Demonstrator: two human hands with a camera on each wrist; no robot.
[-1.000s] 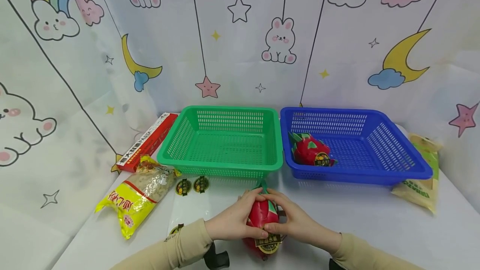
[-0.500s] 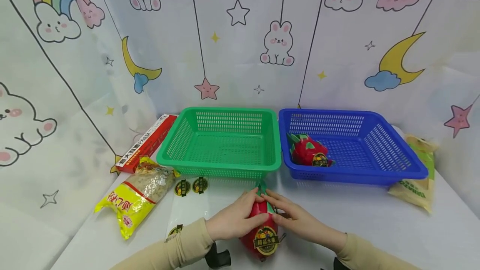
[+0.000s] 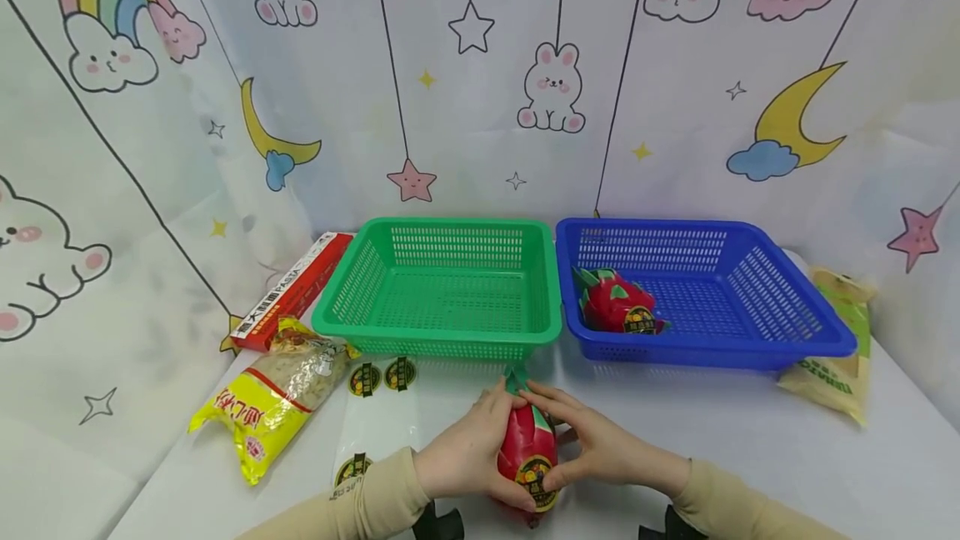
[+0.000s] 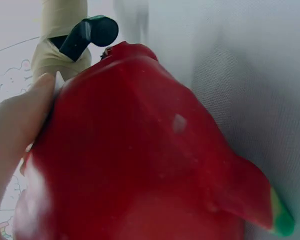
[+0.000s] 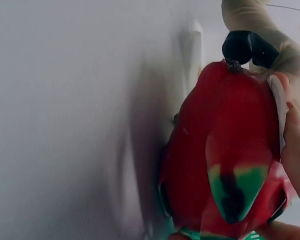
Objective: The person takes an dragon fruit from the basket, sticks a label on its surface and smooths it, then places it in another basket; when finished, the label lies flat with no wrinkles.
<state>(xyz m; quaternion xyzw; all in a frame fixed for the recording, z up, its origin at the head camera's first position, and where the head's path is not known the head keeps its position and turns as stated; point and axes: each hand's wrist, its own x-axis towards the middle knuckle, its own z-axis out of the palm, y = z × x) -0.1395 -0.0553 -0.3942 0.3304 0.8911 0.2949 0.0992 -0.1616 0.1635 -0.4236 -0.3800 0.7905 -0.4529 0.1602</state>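
A red dragon fruit [image 3: 525, 438] with green-tipped scales lies on the white table between my two hands. Its leafy green end points away from me in the head view. On its near part is a round black-and-gold sticker [image 3: 537, 477]. My left hand [image 3: 467, 455] grips the fruit from the left, its thumb on the sticker's left edge. From the other side my right hand [image 3: 606, 450] holds it, thumb at the sticker's right edge. Both wrist views show the fruit's red skin [image 4: 135, 145] close up; parts of the fingers are hidden behind it.
Behind the hands stand a green basket [image 3: 442, 340] and a blue basket [image 3: 712, 348] holding another stickered dragon fruit [image 3: 617, 302]. At left are a sticker sheet [image 3: 378, 423], a yellow food bag [image 3: 273, 407] and a red pasta box [image 3: 296, 290]. A beige-green packet [image 3: 832, 373] lies right.
Both thumbs first lay on the sticker, then moved up above it onto the red skin. Now they are back down at the sticker's edges. The fruit has shifted slightly in the hands.
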